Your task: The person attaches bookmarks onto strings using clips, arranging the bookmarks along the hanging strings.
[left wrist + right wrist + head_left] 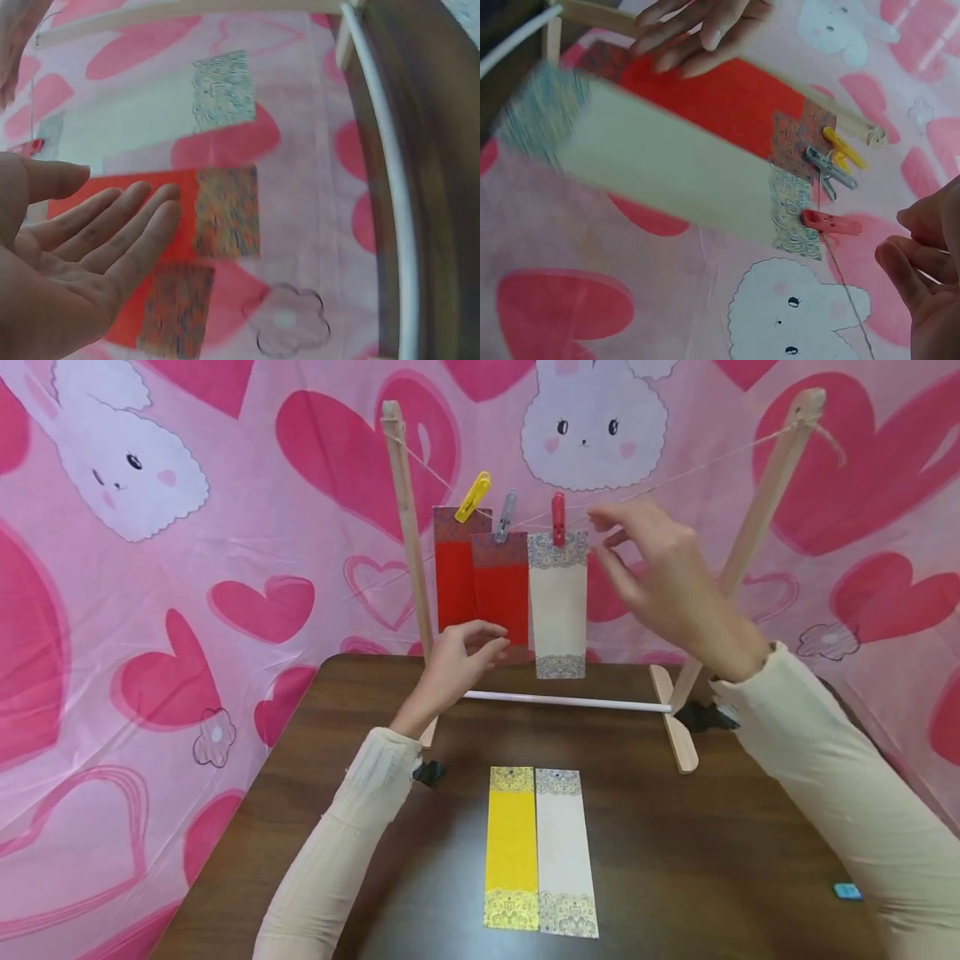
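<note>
Head view shows clipped strips [558,610] before a pink backdrop [247,518], brown table [690,843] below.

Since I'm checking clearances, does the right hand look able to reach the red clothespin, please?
Probably yes: the right hand looks empty and close by, with nothing visibly blocking the red clothespin.

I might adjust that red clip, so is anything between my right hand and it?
Nothing visible blocks the right hand from the red clip; the thin string runs past nearby, and the white card hangs below.
</note>
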The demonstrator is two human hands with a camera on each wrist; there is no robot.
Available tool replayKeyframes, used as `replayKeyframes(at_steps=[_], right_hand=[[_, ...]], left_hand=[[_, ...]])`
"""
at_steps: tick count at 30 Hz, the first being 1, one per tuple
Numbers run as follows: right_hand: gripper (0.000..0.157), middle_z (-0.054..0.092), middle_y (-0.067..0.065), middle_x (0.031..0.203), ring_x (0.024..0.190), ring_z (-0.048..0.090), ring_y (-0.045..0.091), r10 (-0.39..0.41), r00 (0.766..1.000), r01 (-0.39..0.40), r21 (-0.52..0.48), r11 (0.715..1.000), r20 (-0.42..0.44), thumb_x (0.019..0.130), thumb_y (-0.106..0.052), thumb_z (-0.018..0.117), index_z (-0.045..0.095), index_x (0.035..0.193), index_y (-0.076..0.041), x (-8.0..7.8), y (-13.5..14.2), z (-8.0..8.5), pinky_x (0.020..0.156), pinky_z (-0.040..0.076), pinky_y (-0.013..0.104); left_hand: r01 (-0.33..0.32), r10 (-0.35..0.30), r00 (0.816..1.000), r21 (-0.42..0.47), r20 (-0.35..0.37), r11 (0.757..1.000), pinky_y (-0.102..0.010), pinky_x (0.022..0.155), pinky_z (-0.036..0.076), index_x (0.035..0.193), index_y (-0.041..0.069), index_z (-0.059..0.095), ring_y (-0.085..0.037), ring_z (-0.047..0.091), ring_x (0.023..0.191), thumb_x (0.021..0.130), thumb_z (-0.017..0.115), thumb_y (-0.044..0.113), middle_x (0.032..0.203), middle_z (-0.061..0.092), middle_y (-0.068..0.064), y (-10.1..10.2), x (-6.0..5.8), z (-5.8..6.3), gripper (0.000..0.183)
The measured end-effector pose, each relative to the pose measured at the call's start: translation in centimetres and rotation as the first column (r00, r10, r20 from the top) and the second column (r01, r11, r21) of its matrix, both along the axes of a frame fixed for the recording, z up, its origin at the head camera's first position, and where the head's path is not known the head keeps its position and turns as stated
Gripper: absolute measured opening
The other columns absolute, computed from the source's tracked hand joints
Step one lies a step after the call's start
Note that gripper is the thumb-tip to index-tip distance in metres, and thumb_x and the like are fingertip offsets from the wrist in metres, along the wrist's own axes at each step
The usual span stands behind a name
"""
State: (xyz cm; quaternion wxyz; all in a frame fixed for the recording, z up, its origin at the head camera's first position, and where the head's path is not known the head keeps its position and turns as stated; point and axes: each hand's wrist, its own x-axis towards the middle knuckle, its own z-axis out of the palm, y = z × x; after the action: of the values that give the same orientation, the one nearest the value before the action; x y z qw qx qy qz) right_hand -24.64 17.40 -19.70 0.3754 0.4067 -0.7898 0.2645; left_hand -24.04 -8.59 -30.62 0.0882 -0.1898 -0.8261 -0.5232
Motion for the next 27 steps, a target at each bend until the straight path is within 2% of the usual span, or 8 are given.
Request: replayKeyframes(at_steps=[4, 8, 11, 14, 18, 22, 27], right_hand=[[0.037, 0.068, 0.018, 0.108, 0.092, 0.067, 0.030, -0.006, 1.000, 0.006, -0.023, 1.000, -0.006, 0.087, 0.007, 0.071, 0.064, 0.122, 0.003, 2.0, 1.8, -2.4, 0.087, 0.055, 0.039], [0.039, 0.070, 0.017, 0.107, 0.089, 0.067, 0.029, -0.041, 0.999, 0.042, -0.066, 0.997, 0.026, 0.081, 0.009, 0.075, 0.067, 0.118, 0.003, 3.6, 3.9, -5.1, 0.093, 0.047, 0.020], [0.039, 0.071, 0.016, 0.108, 0.087, 0.067, 0.027, -0.070, 0.996, 0.075, -0.096, 0.993, 0.049, 0.079, 0.009, 0.076, 0.068, 0.116, 0.003, 4.6, 5.3, -7.0, 0.089, 0.041, 0.009], [0.040, 0.071, 0.014, 0.108, 0.088, 0.065, 0.015, -0.096, 0.993, 0.105, -0.127, 0.986, 0.074, 0.076, 0.010, 0.076, 0.069, 0.114, 0.003, 5.4, 6.6, -8.7, 0.084, 0.040, 0.007], [0.039, 0.071, 0.013, 0.104, 0.093, 0.058, 0.000, -0.122, 0.987, 0.138, -0.156, 0.978, 0.107, 0.075, 0.011, 0.076, 0.070, 0.113, 0.002, 6.5, 7.9, -10.6, 0.086, 0.039, 0.008], [0.036, 0.070, 0.015, 0.102, 0.095, 0.056, 0.001, -0.152, 0.975, 0.175, -0.139, 0.975, 0.160, 0.077, 0.012, 0.074, 0.069, 0.111, 0.004, 7.8, 9.0, -12.1, 0.089, 0.038, 0.009], [0.036, 0.069, 0.015, 0.100, 0.095, 0.055, -0.004, -0.190, 0.958, 0.220, -0.129, 0.967, 0.213, 0.078, 0.011, 0.073, 0.069, 0.113, 0.003, 9.3, 10.1, -13.9, 0.087, 0.037, 0.009]], left_hand=[[-0.032, 0.032, 0.999, -0.021, -0.010, 0.999, -0.031, 0.079, 0.059, 0.118, 0.001, 0.067, -0.019, 0.073, 0.089, 0.096, 0.066, 0.013, 0.108, 0.073, -0.010, -1.7, 1.7, -1.1, 0.025], [-0.054, 0.054, 0.998, -0.022, -0.025, 0.998, -0.036, 0.079, 0.059, 0.114, 0.004, 0.069, -0.021, 0.073, 0.087, 0.095, 0.068, 0.010, 0.104, 0.073, -0.010, -3.2, 3.3, -2.0, 0.020], [-0.077, 0.077, 0.997, -0.006, -0.009, 0.997, -0.042, 0.078, 0.059, 0.111, 0.008, 0.070, -0.023, 0.073, 0.087, 0.094, 0.068, 0.010, 0.104, 0.073, -0.010, -4.3, 4.5, -2.7, 0.016], [-0.096, 0.096, 0.995, 0.008, 0.002, 0.995, -0.041, 0.080, 0.059, 0.111, 0.008, 0.069, -0.021, 0.073, 0.088, 0.094, 0.069, 0.013, 0.105, 0.072, -0.010, -5.1, 5.4, -3.2, 0.017], [-0.112, 0.112, 0.994, -0.003, -0.016, 0.994, -0.034, 0.081, 0.059, 0.110, 0.007, 0.069, -0.019, 0.072, 0.087, 0.093, 0.071, 0.013, 0.101, 0.073, -0.008, -5.8, 6.4, -3.8, 0.018], [-0.114, 0.114, 0.993, -0.034, -0.007, 0.993, -0.032, 0.081, 0.058, 0.109, 0.008, 0.069, -0.021, 0.072, 0.088, 0.093, 0.070, 0.009, 0.100, 0.073, -0.007, -6.2, 7.5, -4.4, 0.016], [-0.110, 0.113, 0.993, -0.097, 0.025, 0.989, -0.038, 0.080, 0.058, 0.113, 0.011, 0.067, -0.020, 0.070, 0.094, 0.093, 0.071, 0.012, 0.106, 0.071, -0.004, -6.4, 8.8, -5.1, 0.021]])
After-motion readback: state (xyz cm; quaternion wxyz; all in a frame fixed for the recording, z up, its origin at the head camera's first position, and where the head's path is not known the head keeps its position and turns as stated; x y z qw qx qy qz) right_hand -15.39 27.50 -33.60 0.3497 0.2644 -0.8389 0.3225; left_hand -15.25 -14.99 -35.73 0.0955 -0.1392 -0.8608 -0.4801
